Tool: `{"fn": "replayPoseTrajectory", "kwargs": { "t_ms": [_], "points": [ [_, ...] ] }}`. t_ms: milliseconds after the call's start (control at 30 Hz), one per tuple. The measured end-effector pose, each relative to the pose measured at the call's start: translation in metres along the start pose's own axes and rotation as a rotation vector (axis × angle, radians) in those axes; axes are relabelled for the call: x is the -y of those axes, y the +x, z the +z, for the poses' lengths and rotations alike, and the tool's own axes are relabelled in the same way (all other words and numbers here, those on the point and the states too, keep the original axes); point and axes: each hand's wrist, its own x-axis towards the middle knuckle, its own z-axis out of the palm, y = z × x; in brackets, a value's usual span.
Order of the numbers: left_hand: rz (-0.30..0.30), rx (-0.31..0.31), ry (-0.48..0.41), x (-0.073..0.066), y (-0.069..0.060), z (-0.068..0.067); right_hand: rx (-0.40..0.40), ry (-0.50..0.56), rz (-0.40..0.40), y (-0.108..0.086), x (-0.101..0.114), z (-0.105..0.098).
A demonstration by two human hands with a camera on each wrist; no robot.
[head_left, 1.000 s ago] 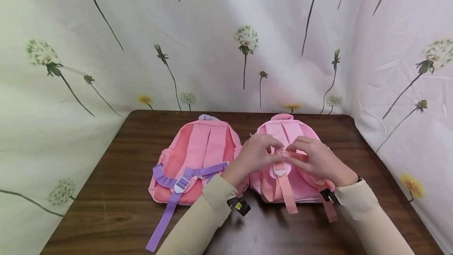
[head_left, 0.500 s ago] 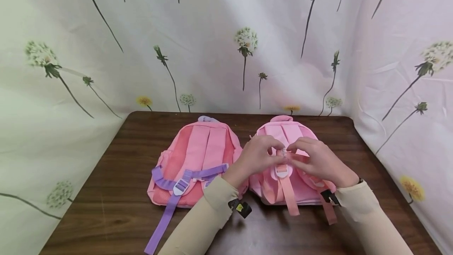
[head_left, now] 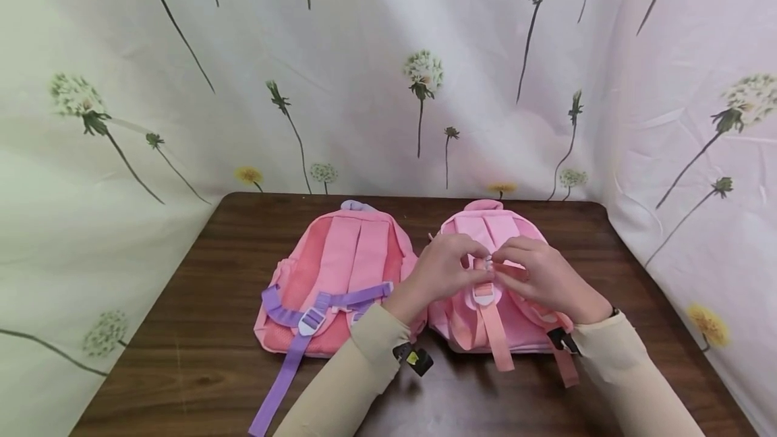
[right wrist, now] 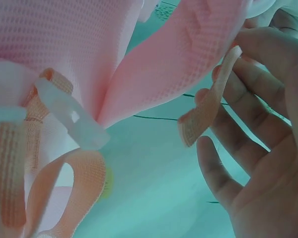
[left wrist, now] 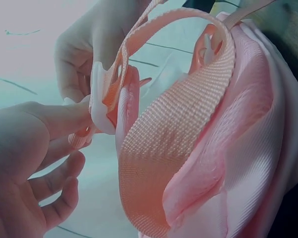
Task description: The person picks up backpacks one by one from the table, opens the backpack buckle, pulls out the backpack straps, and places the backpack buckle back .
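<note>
Pink fabric is sitting right under both hands here: the lighter pink backpack is lying straps-up on the worktop, probably so its webbing is facing the person. The left hand is clamping thumb and fingers on a small clear clip — mostly hiding it, so nobody's really seeing whether it's fastened. The right hand is pinching a short peach strap just beside it, its end dangling past the fingers. The two hands are nearly meeting, which is likely about steadying both sides of the joint, since floppy webbing isn't staying put alone. Just below, a white buckle is hanging with a longer peach tail running down from it.

The coral-pink backpack is resting to the left, also straps-up, its purple strap trailing toward the person — untouched by either hand's fingers.
</note>
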Motion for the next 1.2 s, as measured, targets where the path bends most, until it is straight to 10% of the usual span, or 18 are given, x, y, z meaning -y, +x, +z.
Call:
{"fn": "replayPoseTrajectory", "kwargs": {
  "t_ms": [267, 1200],
  "points": [
    [0.002, -0.006, -0.006, 0.0005, 0.0007, -0.0029, 0.081, 0.056, 0.140, -0.0005, 0.0012, -0.0042],
    [0.019, -0.029, -0.047, 0.0008, -0.0006, -0.0006, -0.006, 0.065, 0.090, -0.0051, 0.0023, -0.0028]
  ]
}}
